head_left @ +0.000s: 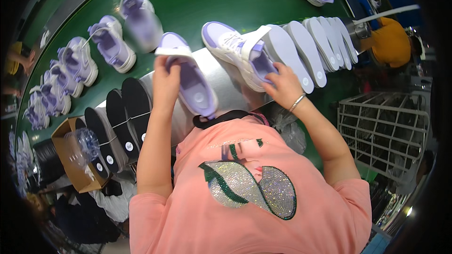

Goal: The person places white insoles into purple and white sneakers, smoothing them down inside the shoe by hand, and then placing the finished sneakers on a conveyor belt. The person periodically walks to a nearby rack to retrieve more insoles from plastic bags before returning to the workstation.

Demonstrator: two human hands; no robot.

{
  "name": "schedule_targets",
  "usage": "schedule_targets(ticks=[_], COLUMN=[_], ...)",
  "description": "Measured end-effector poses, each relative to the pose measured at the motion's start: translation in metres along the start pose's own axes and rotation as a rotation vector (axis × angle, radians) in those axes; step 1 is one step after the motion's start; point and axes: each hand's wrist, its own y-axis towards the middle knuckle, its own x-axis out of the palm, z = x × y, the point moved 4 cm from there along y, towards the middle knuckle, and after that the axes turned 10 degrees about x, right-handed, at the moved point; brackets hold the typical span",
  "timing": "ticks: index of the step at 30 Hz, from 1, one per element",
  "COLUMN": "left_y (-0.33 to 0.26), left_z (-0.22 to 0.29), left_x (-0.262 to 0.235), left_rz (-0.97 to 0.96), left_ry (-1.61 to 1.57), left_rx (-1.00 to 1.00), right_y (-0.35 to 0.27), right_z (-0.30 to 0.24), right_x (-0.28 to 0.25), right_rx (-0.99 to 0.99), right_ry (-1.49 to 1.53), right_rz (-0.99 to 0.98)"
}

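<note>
Pink shirt fabric with a glittery patch fills the lower foreground, and both bare forearms rise from it toward the green conveyor belt. The left hand is closed around the heel end of a lavender sneaker, gripping it above the metal ledge; its long axis runs from the toe at upper left down to the open heel at lower right, opening facing up. The right hand, a bangle on its wrist, pinches the heel of a second white-and-lavender sneaker, which lies with its toe pointing upper left. Just beside that shoe a fanned row of pale insoles leans along the ledge. Black insoles with small round white stickers stand in a row at lower left, next to an open cardboard box holding crumpled clear plastic. More lavender sneakers line the belt at left. A white wire basket stands at right.
</note>
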Motion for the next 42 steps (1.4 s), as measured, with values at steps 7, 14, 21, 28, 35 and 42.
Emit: schedule_targets(ticks=[7,14,21,28,35,42], left_y=[-0.036,0.040,0.068,0.063,0.050,0.044], left_z=[0.091,0.064,0.040,0.036,0.045,0.048], left_x=[0.085,0.146,0.148,0.157,0.171,0.175], left_rz=[0.223,-0.018,-0.014,0.045,0.018,-0.016], left_ry=[0.444,0.424,0.335,0.366,0.327,0.392], left_rx=[0.958,0.510,0.196,0.194,0.123,0.150], right_y=[-0.013,0.036,0.031,0.019,-0.006,0.016], right_z=[0.017,0.156,0.198,0.122,0.050,0.005], right_x=[-0.009,-0.034,-0.024,-0.085,-0.065,-0.004], right_rx=[0.030,0.369,0.664,0.597,0.485,-0.075], right_ry=[0.200,0.014,-0.209,0.893,0.575,-0.232], right_rz=[-0.014,0.320,0.063,-0.092,-0.760,-0.189])
